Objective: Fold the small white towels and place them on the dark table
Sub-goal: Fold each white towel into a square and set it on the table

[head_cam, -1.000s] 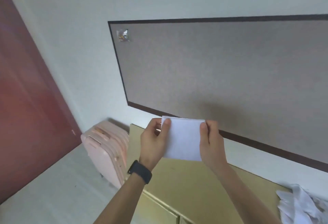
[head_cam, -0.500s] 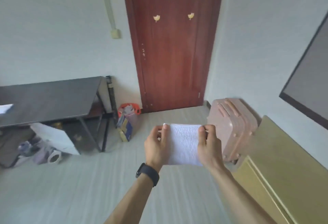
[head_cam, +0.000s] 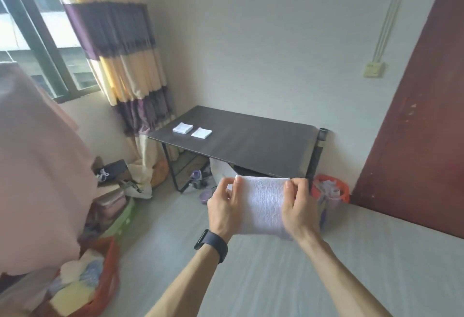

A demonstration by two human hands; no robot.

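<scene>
1. Treat the small white folded cloth towel (head_cam: 262,206) as light, soft and limp. It probably has no stiffness of its own, so the folded layers are likely to sag or fall open if you release one side.
2. Take hold at the two opposite side edges and pinch through all layers at once. Judged from the fold, a hold on a single layer would let the rest slide.
3. Check the appearance: the towel forms a plain white rectangle with a straight upper edge and a faint ribbed weave. Its lower right corner is blurred, so you cannot confirm that the corners there line up.
4. Confirm the hold: your left hand (head_cam: 224,207) pinches the left edge and your right hand (head_cam: 298,208) pinches the right edge. The fingers (head_cam: 300,183) of both hands are curled and clamped on the cloth, thumbs on the side facing you.
5. Note the position: the towel hangs in the air on your side of the dark rectangular worktop (head_cam: 251,141), in front of its near right corner and not resting on it.
6. Note the two folded white towels (head_cam: 182,128) at the far left end of the worktop. They lie flat, side by side, close together but apart.
</scene>
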